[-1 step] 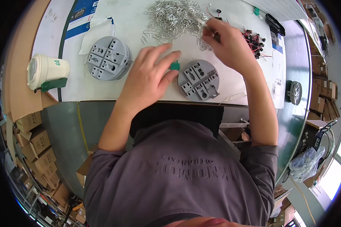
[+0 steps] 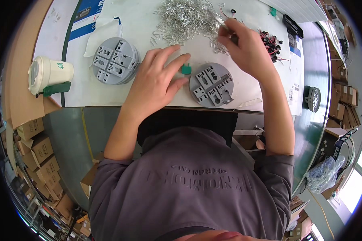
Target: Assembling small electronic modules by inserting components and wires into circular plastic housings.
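Note:
My left hand (image 2: 155,80) is over the table with its fingers spread and nothing gripped in them. A small green block with thin prongs (image 2: 186,69) lies between its index finger and thumb, apart from both. Just right of the block is a round grey plastic base (image 2: 211,85) with slots and raised compartments. My right hand (image 2: 245,48) is closed with bent fingers at the right edge of a heap of small silvery U-shaped metal pieces (image 2: 185,20). From its fingertips a slim pale strip (image 2: 219,18) points into the heap; its exact kind is unclear.
A stack of similar grey round bases (image 2: 116,61) stands left of my left hand. Black parts with red wires (image 2: 271,46) lie at the right. A white cup (image 2: 52,74) stands at the far left, and a black tray (image 2: 292,26) lies at the back right.
My right hand has shifted slightly right and down. The left hand has drawn a little left, away from the green block, which has hardly moved.

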Demonstrator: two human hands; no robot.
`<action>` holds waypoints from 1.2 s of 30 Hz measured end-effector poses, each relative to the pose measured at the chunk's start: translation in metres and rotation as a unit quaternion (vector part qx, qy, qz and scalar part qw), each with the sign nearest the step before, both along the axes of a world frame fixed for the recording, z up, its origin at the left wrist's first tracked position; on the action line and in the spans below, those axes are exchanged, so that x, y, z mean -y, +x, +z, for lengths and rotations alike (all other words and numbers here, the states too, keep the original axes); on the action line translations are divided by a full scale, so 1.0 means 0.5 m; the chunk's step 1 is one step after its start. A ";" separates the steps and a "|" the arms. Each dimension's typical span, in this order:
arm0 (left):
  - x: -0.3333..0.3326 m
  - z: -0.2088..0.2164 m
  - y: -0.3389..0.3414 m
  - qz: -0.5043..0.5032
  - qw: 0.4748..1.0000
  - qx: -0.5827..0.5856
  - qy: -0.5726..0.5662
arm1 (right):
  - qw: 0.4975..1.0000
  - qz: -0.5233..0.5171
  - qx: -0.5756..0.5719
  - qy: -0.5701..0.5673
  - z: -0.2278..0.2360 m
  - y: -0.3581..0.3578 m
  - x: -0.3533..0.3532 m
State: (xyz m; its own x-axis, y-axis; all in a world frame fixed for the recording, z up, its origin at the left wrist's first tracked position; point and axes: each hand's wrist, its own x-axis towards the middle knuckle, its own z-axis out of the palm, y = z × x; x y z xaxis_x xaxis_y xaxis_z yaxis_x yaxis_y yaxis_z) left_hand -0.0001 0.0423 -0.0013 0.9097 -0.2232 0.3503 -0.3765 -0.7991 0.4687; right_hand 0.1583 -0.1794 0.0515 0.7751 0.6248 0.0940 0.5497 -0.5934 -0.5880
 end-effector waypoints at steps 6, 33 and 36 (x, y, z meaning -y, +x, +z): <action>0.000 0.030 0.010 -0.039 0.999 0.003 0.038 | 0.996 -0.085 -0.025 0.020 -0.013 -0.026 0.038; 0.113 -0.021 0.014 -0.024 0.999 0.046 -0.016 | 0.968 -0.183 -0.170 0.005 0.024 -0.099 0.059; 0.114 -0.022 0.013 -0.024 0.999 0.046 -0.006 | 0.980 -0.160 -0.118 0.020 0.002 -0.101 0.062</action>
